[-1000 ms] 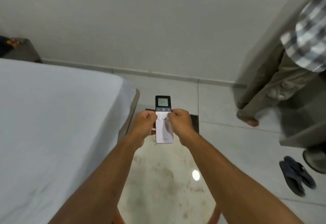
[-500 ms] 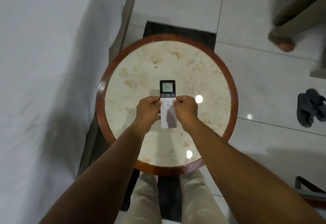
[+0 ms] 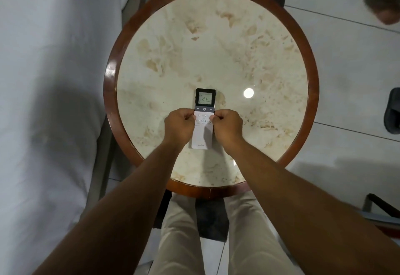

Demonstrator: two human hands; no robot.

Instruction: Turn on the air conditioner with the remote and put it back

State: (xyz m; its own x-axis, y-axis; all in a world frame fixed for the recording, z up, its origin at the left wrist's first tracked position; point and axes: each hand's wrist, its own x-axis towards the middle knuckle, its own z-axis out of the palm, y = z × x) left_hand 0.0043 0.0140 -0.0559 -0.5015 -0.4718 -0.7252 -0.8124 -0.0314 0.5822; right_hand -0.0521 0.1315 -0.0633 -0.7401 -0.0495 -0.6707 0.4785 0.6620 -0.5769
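A slim white remote [image 3: 203, 121] with a dark top and a lit screen reading 24 lies lengthwise over the round marble table [image 3: 238, 53], low above or on its surface; contact cannot be told. My left hand [image 3: 179, 125] grips its left edge and my right hand [image 3: 228, 126] grips its right edge, fingers curled at the button area. The remote's lower white end shows between my wrists. The air conditioner is out of view.
A bed with a white sheet [image 3: 47, 101] fills the left side, close to the table's brown wooden rim [image 3: 109, 84]. Another person's foot [image 3: 385, 8] is at the top right. A dark sandal [image 3: 392, 112] lies on the tiled floor at right. My legs [image 3: 179, 238] are under the table's near edge.
My view has swung down from the wall to the table. Both hands, still holding the remote, have come down over the tabletop.
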